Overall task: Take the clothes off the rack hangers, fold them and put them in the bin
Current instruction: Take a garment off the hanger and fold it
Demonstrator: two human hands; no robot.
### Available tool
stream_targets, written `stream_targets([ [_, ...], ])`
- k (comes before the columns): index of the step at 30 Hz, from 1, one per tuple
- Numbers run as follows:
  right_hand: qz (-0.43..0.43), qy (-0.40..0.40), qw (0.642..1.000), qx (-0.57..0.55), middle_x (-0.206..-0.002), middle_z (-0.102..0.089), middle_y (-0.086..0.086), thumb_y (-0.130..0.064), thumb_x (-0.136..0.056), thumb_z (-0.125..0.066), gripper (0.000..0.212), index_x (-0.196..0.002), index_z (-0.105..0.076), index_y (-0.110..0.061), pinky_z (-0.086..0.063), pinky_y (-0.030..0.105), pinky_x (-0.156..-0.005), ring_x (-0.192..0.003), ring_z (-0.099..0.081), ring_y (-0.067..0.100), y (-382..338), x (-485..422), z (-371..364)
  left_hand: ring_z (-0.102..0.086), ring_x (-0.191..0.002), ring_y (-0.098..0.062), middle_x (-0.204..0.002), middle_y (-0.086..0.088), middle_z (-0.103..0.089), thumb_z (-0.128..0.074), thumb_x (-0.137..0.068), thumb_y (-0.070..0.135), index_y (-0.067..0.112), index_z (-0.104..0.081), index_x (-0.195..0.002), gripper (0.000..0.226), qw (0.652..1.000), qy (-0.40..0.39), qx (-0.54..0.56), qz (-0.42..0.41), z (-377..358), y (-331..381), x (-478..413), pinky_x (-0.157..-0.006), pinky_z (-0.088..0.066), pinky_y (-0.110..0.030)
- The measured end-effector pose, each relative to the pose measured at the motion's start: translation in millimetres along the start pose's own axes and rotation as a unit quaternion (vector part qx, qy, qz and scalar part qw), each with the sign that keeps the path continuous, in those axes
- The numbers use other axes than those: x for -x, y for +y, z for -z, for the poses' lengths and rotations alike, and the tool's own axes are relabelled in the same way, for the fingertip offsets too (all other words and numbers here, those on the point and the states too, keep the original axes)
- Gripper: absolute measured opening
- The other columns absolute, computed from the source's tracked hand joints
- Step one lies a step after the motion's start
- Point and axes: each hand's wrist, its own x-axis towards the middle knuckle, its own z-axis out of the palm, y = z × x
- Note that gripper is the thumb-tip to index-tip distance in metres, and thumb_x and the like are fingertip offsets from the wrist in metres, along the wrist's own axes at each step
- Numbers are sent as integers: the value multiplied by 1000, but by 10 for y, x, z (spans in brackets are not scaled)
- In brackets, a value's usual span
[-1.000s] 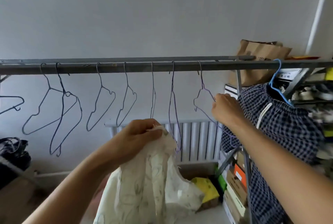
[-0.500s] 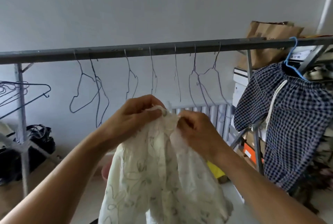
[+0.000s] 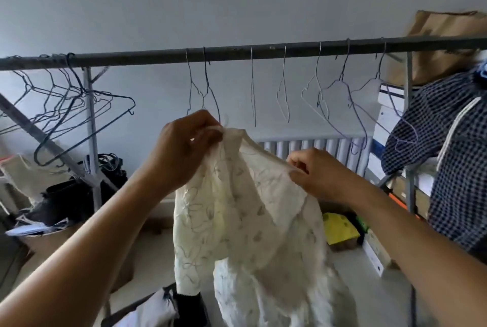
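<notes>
A cream floral garment (image 3: pixel 245 221) hangs in front of me, held up by its top edge. My left hand (image 3: pixel 184 147) pinches the upper left corner. My right hand (image 3: pixel 313 171) pinches the top edge further right and a little lower. Behind them the grey rack bar (image 3: pixel 237 54) carries several empty wire hangers (image 3: pixel 283 95). A blue-checked garment (image 3: pixel 453 147) with a white drawstring still hangs at the right end of the rack. At the bottom edge a dark container with pale cloth (image 3: pixel 158 308) shows partly; I cannot tell whether it is the bin.
More empty hangers (image 3: pixel 68 105) bunch at the rack's left end by the upright post (image 3: pixel 92 129). Black boots (image 3: pixel 68 195) sit on the floor at left. A white radiator (image 3: pixel 316 147), boxes (image 3: pixel 340 229) and a shelf with a paper bag (image 3: pixel 442 44) lie right.
A second ago my right hand was up at a hanger; it came down onto the cream garment. Both hands have since spread apart along its top edge. My view swung left.
</notes>
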Motion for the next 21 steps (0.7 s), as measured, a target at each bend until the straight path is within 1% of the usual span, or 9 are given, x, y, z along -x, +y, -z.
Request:
stream_targets([
  [4,-101,-32,992,63,-76,-54,-11,-16,-85,-53,24,-69,-50,-33,-40,30,-60,-74,-54,15,116,87,-118,-61,-69,-9,-69,6,-65,-55,-95,7,20,-61,-83,19,999,-33,-33,26,346,-232,203,-64,-46,-19],
  [7,-133,-57,988,63,-91,-60,-9,-16,-85,-53,19,-84,-59,-34,-50,36,-78,-88,-58,16,53,117,-121,-65,-73,-6,-70,9,-67,-52,-96,13,26,-64,-86,21,994,-95,-54,28,588,-452,384,-69,-50,-20],
  [9,-120,-60,989,61,-92,-59,-10,-17,-85,-55,18,-87,-61,-34,-51,36,-82,-89,-58,15,-16,123,-106,-67,-75,-2,-77,14,-70,-54,-96,12,27,-68,-93,20,989,-119,-85,24,681,-590,502,-75,-49,-24],
  [11,-86,-47,993,64,-91,-59,-10,-16,-84,-59,19,-85,-61,-35,-49,33,-78,-84,-56,10,-99,123,-94,-69,-82,-10,-86,10,-72,-59,-94,11,21,-72,-100,18,984,-121,-128,31,727,-702,607,-76,-49,-29],
  [12,-63,-34,996,53,-90,-60,-8,-13,-84,-61,19,-83,-62,-32,-47,31,-73,-80,-55,6,-129,120,-79,-69,-80,-15,-84,9,-71,-60,-94,12,18,-73,-101,16,981,-113,-155,36,734,-739,644,-73,-47,-29],
  [15,-14,-9,995,-95,-74,-61,-1,-12,-82,-63,13,-71,-64,-21,-40,25,-65,-65,-52,2,-241,152,-68,-67,-75,-24,-77,5,-67,-60,-93,7,12,-73,-96,14,978,-67,-188,58,763,-795,750,-69,-41,-28],
  [17,6,-1,981,-193,-64,-52,12,-18,-74,-59,12,-63,-58,-13,-36,28,-61,-60,-46,10,-300,169,-74,-64,-76,-20,-80,5,-67,-55,-94,3,15,-70,-94,20,981,-40,-162,99,768,-772,779,-65,-40,-25],
  [19,10,-9,970,-242,-58,-40,7,-20,-71,-51,13,-61,-50,-11,-29,29,-54,-57,-38,15,-344,164,-91,-59,-72,-13,-77,5,-65,-46,-95,4,20,-64,-91,24,978,-28,-116,174,749,-693,767,-60,-41,-23],
  [21,6,-32,965,-261,-61,-40,4,-25,-73,-50,18,-69,-51,-7,-30,30,-55,-58,-38,17,-348,149,-74,-56,-70,-12,-75,3,-62,-40,-96,6,18,-60,-89,24,975,-20,-86,203,717,-595,749,-61,-43,-27],
])
